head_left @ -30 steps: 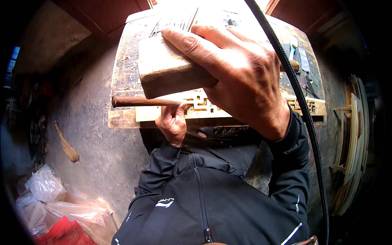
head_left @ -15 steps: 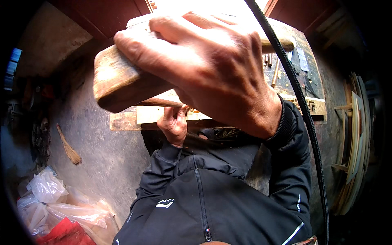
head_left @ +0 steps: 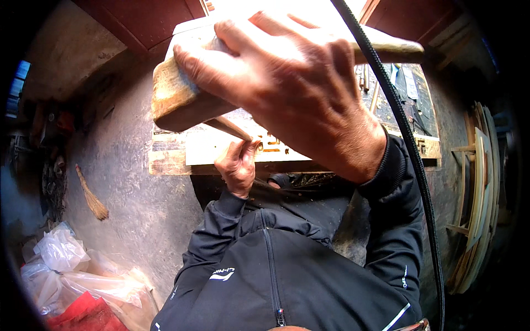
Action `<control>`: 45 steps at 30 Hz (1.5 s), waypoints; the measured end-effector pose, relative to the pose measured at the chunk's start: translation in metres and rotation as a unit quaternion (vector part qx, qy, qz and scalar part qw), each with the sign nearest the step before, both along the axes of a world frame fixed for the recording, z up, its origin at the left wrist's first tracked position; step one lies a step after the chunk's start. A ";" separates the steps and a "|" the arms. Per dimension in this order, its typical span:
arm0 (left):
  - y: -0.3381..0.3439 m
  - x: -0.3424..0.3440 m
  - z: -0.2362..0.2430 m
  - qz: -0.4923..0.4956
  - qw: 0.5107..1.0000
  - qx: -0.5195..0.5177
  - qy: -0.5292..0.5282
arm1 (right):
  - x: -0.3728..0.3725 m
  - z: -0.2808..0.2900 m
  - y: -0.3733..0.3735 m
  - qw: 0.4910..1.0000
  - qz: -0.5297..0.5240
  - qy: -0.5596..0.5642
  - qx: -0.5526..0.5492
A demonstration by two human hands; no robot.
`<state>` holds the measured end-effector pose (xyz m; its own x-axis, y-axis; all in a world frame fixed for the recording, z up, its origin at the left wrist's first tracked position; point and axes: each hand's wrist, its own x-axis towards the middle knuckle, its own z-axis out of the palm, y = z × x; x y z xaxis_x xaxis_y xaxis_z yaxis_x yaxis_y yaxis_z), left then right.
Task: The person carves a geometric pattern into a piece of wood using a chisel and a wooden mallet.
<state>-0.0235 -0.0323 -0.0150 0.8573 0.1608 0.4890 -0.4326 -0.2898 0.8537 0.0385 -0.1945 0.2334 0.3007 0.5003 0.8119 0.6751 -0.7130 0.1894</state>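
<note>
My right hand is raised close to the camera, gripping a worn wooden mallet block whose handle runs off to the right. Below it my left hand holds a thin chisel with a wooden shaft, its tip set on a pale carved wooden panel with cut-out fretwork. The panel lies on a workbench in front of me. Much of the panel is hidden by the right hand and mallet.
Several metal tools lie on the bench's right side. A small broom rests on the concrete floor at left. Plastic bags and red cloth sit at lower left. Wooden frames lean at right. A black cable crosses the view.
My right hand has lifted the mallet up and toward the camera, away from the chisel's end. The left hand has stayed on the chisel at the panel.
</note>
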 end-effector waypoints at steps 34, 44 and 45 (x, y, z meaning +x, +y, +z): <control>0.011 -0.012 -0.022 -0.041 0.998 -0.046 0.012 | 0.012 -0.030 -0.040 0.998 -0.027 -0.017 -0.056; 0.010 -0.007 -0.025 -0.011 0.999 -0.033 -0.012 | 0.024 -0.035 -0.043 0.994 -0.029 -0.072 -0.083; 0.011 -0.007 -0.027 -0.010 0.999 -0.028 -0.011 | 0.022 -0.032 -0.042 0.993 -0.033 -0.069 -0.088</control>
